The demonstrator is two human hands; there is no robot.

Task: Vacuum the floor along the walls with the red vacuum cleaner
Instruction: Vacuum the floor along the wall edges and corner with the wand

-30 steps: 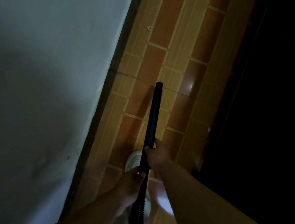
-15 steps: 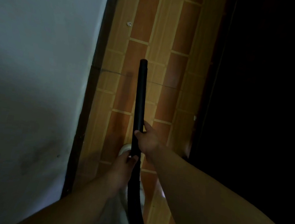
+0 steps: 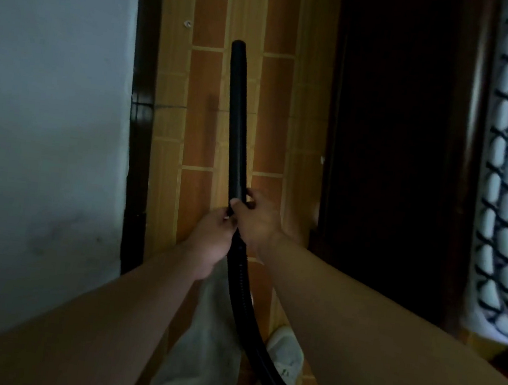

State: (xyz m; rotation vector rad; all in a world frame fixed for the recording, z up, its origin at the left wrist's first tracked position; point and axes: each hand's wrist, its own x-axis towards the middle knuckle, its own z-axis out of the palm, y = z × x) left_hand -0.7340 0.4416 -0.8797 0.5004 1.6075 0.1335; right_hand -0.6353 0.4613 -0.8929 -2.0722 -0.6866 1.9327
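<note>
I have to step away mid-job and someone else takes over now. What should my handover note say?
Left hand: grips the black hose at its top, just under the right hand.
Right hand: grips the lower end of the black wand.
Wand points ahead over the tiled floor, between the dark baseboard on the left and dark furniture on the right. Red vacuum body out of view.
Done: cannot tell. Left: a pale speck lies ahead near the baseboard; run the tip along that edge.
</note>
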